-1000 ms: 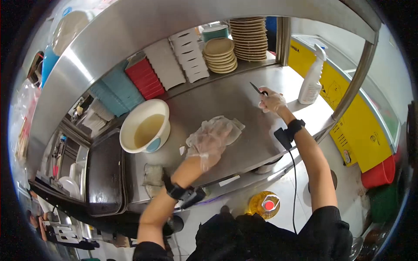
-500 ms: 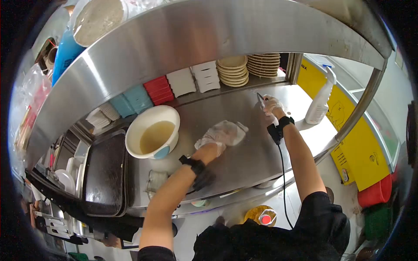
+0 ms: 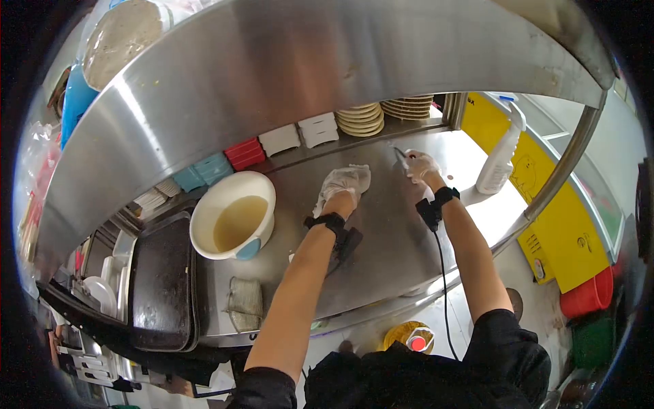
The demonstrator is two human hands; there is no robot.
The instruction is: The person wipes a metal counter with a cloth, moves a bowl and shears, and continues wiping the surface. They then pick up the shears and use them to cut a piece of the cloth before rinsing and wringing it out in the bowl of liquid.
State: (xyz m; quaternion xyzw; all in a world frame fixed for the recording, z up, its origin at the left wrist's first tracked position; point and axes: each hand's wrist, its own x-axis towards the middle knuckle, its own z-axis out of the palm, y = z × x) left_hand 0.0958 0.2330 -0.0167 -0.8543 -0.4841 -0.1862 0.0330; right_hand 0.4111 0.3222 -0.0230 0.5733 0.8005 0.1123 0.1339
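My left hand [image 3: 340, 187], in a clear plastic glove, presses down on the steel counter [image 3: 368, 245]. Bunched beneath its fingers is what looks like a whitish cloth [image 3: 360, 177], hard to separate from the glove. My right hand [image 3: 422, 165], gloved too, is closed around a small tool with a dark metal blade [image 3: 399, 154]. Its blade points away to the left and its handle is hidden in the fist. Left of my left hand stands a white basin [image 3: 199, 225] of cloudy brownish liquid. Near my right hand is a white spray bottle [image 3: 496, 167].
Stacked plates [image 3: 360, 120], white dishes [image 3: 318, 129], red dishes [image 3: 244, 154] and blue dishes [image 3: 212, 170] line the back under a steel shelf [image 3: 272, 68]. Dark trays [image 3: 162, 283] lie left, beside a wire-mesh item [image 3: 244, 303]. A cable hangs from my right wrist.
My left hand has slid away from me across the counter with the whitish cloth. My right hand has shifted only slightly. The view has moved a little, and the wire-mesh item is now uncovered.
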